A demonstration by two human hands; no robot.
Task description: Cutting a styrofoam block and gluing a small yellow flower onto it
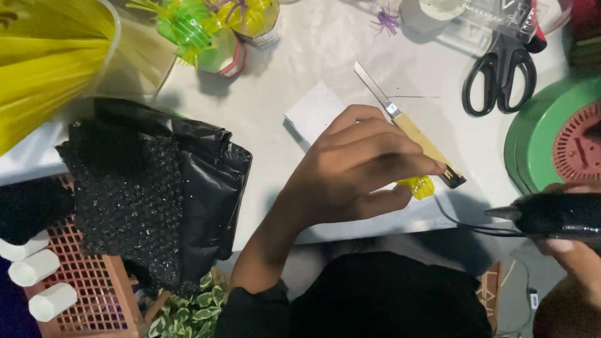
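White tabletop (325,50): your left hand (354,166) pinches a yellow piece (418,186); at four o'clock, your right hand (573,250) grips a black glue gun (554,216).

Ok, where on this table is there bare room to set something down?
Bare table lies between the black plastic bag and the white card, and between the utility knife and scissors. The far edge is crowded with green plastic flowers; the left hand covers the near edge.

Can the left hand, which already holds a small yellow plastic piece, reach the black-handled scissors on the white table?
Probably yes. The left hand is above the table, and only a utility knife lies flat between it and the scissors.
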